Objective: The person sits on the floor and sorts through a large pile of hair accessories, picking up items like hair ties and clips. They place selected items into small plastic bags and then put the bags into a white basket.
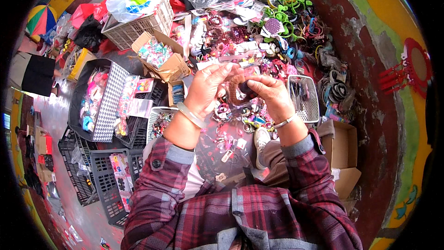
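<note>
My left hand (209, 87) and my right hand (272, 91) meet in front of me, both gripping a small clear plastic packet (240, 88) with a brown, fuzzy hair accessory inside. A pale bangle circles my left wrist and a thin silver bracelet my right. Below the hands lies a heap of colourful hair clips and ties (231, 125). My plaid sleeves come up from the lower edge.
A cardboard box of wrapped trinkets (159, 55) and a white crate (138, 25) stand at the left. Dark plastic baskets (106, 180) lie lower left. A small white basket (305, 97) and an open cardboard box (340, 143) sit at the right. Green hair bands (289, 9) pile behind.
</note>
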{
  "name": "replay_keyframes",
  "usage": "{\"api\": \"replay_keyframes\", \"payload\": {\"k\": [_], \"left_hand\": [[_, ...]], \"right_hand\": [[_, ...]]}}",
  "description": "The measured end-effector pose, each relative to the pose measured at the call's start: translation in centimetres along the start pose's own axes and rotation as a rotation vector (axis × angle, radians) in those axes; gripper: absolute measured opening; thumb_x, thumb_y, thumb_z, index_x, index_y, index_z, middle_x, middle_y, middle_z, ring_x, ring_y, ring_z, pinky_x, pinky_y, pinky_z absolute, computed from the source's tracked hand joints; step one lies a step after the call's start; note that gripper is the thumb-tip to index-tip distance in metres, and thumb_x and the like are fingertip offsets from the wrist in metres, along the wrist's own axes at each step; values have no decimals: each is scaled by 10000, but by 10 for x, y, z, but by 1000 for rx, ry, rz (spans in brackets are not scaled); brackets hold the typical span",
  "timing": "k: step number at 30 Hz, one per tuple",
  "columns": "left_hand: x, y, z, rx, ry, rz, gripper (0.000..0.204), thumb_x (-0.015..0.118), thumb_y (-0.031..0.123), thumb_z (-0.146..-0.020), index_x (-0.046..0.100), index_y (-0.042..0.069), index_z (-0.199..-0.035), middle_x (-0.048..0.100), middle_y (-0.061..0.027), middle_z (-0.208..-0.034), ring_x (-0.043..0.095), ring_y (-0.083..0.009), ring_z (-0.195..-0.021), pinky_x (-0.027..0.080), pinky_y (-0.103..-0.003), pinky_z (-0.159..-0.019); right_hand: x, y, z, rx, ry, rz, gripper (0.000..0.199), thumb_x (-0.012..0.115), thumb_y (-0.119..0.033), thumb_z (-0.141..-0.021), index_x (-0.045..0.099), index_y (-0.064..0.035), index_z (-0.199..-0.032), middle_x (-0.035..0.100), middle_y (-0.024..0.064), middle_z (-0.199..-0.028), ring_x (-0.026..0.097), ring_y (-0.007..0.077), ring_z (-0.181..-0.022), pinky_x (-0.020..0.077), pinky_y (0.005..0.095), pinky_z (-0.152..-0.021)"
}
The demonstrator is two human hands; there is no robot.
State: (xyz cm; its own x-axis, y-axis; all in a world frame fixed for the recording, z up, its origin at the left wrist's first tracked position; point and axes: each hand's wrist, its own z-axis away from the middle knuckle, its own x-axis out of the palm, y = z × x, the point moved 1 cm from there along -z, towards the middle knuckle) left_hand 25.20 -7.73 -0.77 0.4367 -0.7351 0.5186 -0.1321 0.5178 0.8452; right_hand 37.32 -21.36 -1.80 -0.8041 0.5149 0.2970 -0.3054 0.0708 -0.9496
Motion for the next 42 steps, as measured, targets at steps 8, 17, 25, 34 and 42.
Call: {"api": "replay_keyframes", "payload": {"k": [8, 17, 25, 34, 42], "left_hand": [[-3, -1, -3, -56, -106, 359, 274, 465, 126, -900, 501, -69, -1088, 564, -192, -1090, 571, -263, -1011, 514, -246, -771], [3, -7, -1, -63, -114, 319, 264, 439, 133, -912, 500, -51, -1091, 570, -204, -1073, 589, -297, -970, 509, -335, -820], [5, -24, -3, -5, 1, 104, 322, 425, 194, -926, 464, -61, -1120, 572, -182, -1053, 588, -283, -971, 502, -349, -819], [25, -30, 4, 213, -103, -350, 262, 327, 88, -941, 510, -57, -1059, 591, -87, -927, 592, -134, -813, 519, -257, -704], [13, -44, -1, 384, -64, -729, 213, 437, 27, -834, 558, -6, -1006, 590, -215, -766, 614, -316, -743, 474, -349, -608]], "right_hand": [[-10, 4, -4, 89, -32, -174, 175, 625, -158, -811, 657, -17, -911, 652, 34, -808, 589, 96, -753, 446, 230, -685], [-13, 8, -7, -39, 78, -129, 142, 613, -145, -817, 651, -19, -869, 646, 30, -789, 576, 89, -724, 427, 214, -686], [16, -26, 6, -883, 338, 965, 142, 619, 14, -756, 629, -18, -894, 611, 80, -840, 586, 174, -769, 454, 249, -674], [19, -20, 5, -950, 214, 1228, 153, 647, -53, -688, 641, -73, -840, 610, 50, -788, 566, 226, -715, 437, 326, -649], [25, -22, 8, -1055, 147, 1565, 183, 628, -106, -634, 596, -108, -814, 568, 8, -778, 546, 182, -748, 412, 323, -684]]}}
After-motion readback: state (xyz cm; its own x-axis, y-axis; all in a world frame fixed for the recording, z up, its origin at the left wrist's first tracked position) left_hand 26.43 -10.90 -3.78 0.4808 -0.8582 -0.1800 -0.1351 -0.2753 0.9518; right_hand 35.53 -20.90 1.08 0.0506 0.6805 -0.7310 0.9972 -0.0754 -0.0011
